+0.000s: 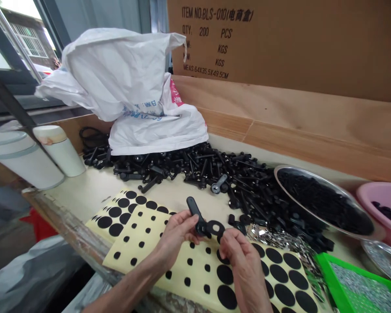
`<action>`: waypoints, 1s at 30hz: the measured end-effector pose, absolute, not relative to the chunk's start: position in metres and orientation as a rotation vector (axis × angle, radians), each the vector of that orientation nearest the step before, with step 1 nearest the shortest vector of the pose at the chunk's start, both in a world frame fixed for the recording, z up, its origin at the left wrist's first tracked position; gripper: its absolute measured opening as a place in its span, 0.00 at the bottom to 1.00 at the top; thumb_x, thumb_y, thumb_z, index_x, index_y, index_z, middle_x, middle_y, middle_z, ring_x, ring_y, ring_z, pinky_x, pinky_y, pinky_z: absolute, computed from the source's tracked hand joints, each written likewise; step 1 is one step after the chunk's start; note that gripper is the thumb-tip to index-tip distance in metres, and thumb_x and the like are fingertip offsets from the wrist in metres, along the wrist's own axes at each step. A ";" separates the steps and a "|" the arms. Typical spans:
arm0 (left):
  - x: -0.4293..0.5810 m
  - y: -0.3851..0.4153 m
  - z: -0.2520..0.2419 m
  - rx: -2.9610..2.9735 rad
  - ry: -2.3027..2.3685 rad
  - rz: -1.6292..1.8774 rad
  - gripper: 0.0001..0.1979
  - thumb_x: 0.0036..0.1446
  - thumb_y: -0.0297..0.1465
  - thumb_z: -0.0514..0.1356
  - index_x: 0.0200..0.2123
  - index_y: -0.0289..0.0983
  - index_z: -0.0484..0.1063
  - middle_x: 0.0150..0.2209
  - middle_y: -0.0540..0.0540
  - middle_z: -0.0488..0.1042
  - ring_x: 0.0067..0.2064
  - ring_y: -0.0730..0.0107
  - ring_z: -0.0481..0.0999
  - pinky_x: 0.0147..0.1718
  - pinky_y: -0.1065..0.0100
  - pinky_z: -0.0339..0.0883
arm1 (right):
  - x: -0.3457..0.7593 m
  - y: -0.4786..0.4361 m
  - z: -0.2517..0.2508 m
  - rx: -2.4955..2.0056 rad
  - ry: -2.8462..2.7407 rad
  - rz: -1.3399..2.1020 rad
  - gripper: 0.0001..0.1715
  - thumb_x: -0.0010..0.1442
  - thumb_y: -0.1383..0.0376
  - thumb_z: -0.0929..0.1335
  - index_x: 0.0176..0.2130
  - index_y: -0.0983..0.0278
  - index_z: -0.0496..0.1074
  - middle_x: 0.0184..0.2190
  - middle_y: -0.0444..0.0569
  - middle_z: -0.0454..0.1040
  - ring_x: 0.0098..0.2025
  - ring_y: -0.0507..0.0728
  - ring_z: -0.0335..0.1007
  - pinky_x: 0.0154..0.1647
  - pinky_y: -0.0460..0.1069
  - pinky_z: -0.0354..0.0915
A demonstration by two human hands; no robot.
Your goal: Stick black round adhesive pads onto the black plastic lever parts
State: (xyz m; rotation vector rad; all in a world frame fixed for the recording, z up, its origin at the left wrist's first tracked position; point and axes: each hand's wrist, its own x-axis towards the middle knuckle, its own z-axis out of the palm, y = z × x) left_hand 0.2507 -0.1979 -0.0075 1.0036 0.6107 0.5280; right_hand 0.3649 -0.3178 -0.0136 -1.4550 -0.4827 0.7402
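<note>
My left hand (177,232) is closed on a black plastic lever part (197,215), holding it above the yellow sticker sheets (189,265). My right hand (239,256) pinches a round black pad (216,228) against the ring end of that part. The sheets under both hands carry small and large black round pads (282,271). A big heap of the same black parts (215,171) lies just beyond my hands.
A steel bowl (293,171) of small black pieces, a pink basin (382,195) and a green tray (337,280) of silvery bits stand at right. White plastic bags (133,87), white containers (57,148) and a cardboard box (296,43) line the back. Shiny metal clips (280,239) lie beside the sheets.
</note>
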 end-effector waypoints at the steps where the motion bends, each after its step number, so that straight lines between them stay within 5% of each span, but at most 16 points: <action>1: 0.251 -0.198 -0.008 1.002 0.609 0.535 0.16 0.57 0.41 0.61 0.35 0.32 0.73 0.33 0.40 0.77 0.29 0.70 0.74 0.29 0.70 0.66 | 0.363 -0.317 -0.014 -1.451 -0.503 0.787 0.18 0.57 0.52 0.68 0.25 0.62 0.65 0.20 0.40 0.59 0.25 0.51 0.53 0.28 0.46 0.55; 30: 0.250 -0.201 -0.014 1.031 0.573 0.536 0.15 0.56 0.40 0.62 0.35 0.32 0.73 0.30 0.43 0.76 0.30 0.69 0.73 0.28 0.71 0.67 | 0.363 -0.313 -0.025 -1.609 -0.600 0.822 0.19 0.55 0.51 0.69 0.26 0.63 0.69 0.22 0.40 0.59 0.25 0.51 0.50 0.25 0.46 0.51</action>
